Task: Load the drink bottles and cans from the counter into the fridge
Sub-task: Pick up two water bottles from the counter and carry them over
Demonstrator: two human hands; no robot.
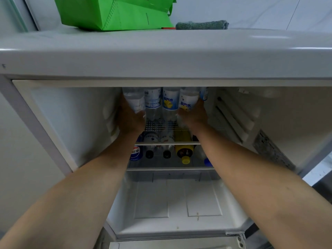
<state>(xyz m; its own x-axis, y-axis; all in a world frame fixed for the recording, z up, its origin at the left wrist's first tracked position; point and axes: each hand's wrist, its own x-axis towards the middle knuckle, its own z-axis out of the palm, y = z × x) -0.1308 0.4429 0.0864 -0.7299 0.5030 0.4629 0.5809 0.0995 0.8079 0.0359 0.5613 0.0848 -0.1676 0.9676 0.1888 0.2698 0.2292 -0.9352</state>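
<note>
Currently | clear bottle (134, 100) being gripped by left hand (130, 121) at top shelf's left edge | blue-and-yellow-labelled bottle (186, 103) being gripped by right hand (195, 116) at right edge

Bottles (166, 99) on fridge shelf (168, 143)

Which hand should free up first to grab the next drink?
Either could, no clear edge. Left hand grips the clear bottle at the row's left end; right hand grips the yellow-label bottle on the right.
</note>
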